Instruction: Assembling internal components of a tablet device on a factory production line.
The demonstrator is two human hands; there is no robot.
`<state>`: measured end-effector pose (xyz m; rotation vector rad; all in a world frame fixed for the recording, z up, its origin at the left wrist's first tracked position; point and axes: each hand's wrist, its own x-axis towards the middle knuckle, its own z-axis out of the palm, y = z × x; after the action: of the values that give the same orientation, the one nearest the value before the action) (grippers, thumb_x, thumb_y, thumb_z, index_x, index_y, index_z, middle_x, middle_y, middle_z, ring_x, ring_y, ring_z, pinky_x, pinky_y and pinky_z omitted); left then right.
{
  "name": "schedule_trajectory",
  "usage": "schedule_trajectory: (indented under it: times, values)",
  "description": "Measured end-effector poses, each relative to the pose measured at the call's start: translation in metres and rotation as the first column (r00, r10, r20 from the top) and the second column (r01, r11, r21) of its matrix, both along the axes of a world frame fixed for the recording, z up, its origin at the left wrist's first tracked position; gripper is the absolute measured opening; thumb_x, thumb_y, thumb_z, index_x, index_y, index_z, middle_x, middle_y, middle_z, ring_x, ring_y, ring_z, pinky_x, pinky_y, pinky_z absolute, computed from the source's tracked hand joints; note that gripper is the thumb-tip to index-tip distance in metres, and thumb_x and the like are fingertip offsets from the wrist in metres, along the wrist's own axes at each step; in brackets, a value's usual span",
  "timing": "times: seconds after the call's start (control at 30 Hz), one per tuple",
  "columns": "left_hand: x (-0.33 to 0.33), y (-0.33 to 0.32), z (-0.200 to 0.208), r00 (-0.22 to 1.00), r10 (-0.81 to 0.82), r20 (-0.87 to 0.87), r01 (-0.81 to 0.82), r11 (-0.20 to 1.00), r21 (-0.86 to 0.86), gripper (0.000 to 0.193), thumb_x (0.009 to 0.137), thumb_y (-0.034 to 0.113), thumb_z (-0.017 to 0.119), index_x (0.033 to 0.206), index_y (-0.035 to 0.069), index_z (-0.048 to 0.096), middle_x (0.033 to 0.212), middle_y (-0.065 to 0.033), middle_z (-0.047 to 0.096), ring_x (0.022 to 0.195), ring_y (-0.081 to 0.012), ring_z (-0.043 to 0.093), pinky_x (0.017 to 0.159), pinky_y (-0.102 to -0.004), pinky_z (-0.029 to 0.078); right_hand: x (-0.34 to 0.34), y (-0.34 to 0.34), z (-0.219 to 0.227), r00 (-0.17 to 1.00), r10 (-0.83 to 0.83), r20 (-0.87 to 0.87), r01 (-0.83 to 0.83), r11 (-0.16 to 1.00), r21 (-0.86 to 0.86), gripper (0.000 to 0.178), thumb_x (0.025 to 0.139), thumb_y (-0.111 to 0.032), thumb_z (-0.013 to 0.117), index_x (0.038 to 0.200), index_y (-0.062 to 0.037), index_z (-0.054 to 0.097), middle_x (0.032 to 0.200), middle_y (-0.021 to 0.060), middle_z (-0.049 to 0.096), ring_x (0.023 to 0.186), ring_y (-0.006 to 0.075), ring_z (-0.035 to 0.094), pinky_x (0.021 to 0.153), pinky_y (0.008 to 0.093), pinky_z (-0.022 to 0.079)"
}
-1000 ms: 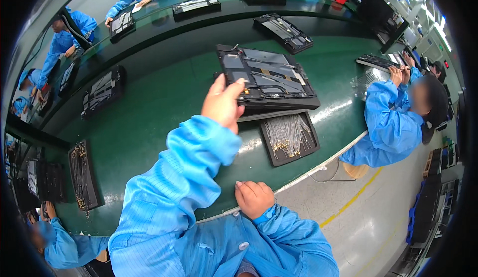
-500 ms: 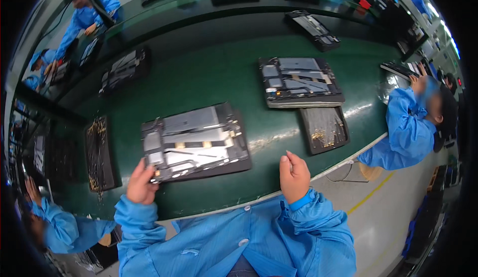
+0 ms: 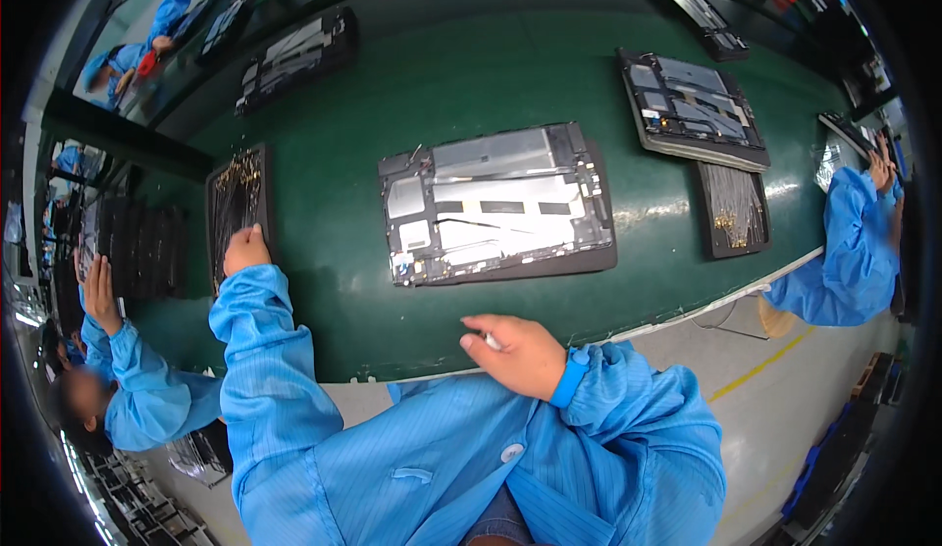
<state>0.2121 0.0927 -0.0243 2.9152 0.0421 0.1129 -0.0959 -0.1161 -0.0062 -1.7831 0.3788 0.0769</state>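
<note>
My left hand (image 3: pixel 246 250) is over a dark tray (image 3: pixel 268 175) at the left, its fingers closed among thin black cables (image 3: pixel 235 193) with gold-coloured ends. Whether a cable is pinched there is hidden. Near the table's front edge, my right hand (image 3: pixel 520 355) is closed, with a small white thing (image 3: pixel 492 342) showing between thumb and fingers; its kind is too small to tell. In front of me lies an opened tablet-like device (image 3: pixel 496 208), its batteries and boards exposed, on a dark foam pad (image 3: pixel 601 252). Neither hand touches the device.
Similar opened devices (image 3: pixel 692 104) are stacked at the right, beside a second cable tray (image 3: pixel 734 214). More lie farther back (image 3: pixel 294 60) (image 3: pixel 695 14). Co-workers in blue sit on both sides (image 3: pixel 157 409) (image 3: pixel 849 242). A dark post (image 3: pixel 128 139) rises at the left.
My left hand has let go of the device's corner and reached left to the cable tray. My right hand has moved left, in front of the device. The whole view has shifted.
</note>
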Motion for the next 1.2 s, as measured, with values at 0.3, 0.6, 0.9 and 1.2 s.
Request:
schedule_trajectory:
  times: [0.3, 0.6, 0.9, 1.2]
  values:
    - [0.016, 0.017, -0.006, 0.988, 0.155, -0.019, -0.156, 0.984, -0.083, 0.034, 0.076, 0.036, 0.049, 0.095, 0.009, 0.058, 0.092, -0.0148, 0.057, 0.086, -0.0303, 0.053, 0.079, -0.0351, 0.04, 0.008, 0.004, -0.002, 0.996, -0.055, -0.072, 0.052, 0.998, -0.044, 0.035, 0.078, -0.029, 0.049, 0.1, -0.0012, 0.052, 0.094, 0.0182, 0.055, 0.086, 0.03, 0.053, 0.075, 0.0317, 0.042]
    - [-0.019, -0.003, 0.028, 0.931, -0.091, 0.353, 0.148, 0.98, -0.137, 0.029, 0.078, 0.025, 0.05, 0.085, -0.002, 0.058, 0.083, -0.0183, 0.057, 0.078, -0.0327, 0.054, 0.07, -0.0359, 0.042, 0.022, 0.001, 0.006, 0.988, -0.05, -0.148, 0.056, 0.998, 0.035, 0.035, 0.077, -0.029, 0.051, 0.099, -0.0017, 0.053, 0.092, 0.0174, 0.056, 0.085, 0.0277, 0.055, 0.074, 0.0296, 0.043]
    - [-0.116, -0.063, 0.076, 0.521, -0.754, 0.401, 0.852, 0.486, -0.194, 0.008, 0.071, 0.004, 0.057, 0.076, 0.0, 0.051, 0.073, -0.0134, 0.055, 0.069, -0.0292, 0.053, 0.062, -0.0348, 0.043, 0.045, -0.021, 0.03, 0.971, -0.015, -0.239, 0.096, 0.939, 0.33, 0.034, 0.078, -0.028, 0.052, 0.099, -0.0018, 0.053, 0.086, 0.0077, 0.058, 0.078, 0.0132, 0.054, 0.071, 0.025, 0.042]
    - [-0.153, -0.075, 0.088, 0.463, -0.788, 0.407, 0.886, 0.394, -0.245, 0.014, 0.067, 0.0, 0.058, 0.079, 0.001, 0.05, 0.078, -0.0128, 0.056, 0.073, -0.0291, 0.054, 0.064, -0.0345, 0.043, 0.047, -0.044, 0.049, 0.962, -0.163, -0.22, 0.259, 0.806, 0.533, 0.042, 0.081, -0.027, 0.048, 0.113, -0.0008, 0.04, 0.089, 0.0074, 0.054, 0.065, 0.0097, 0.045, 0.053, 0.0209, 0.04]
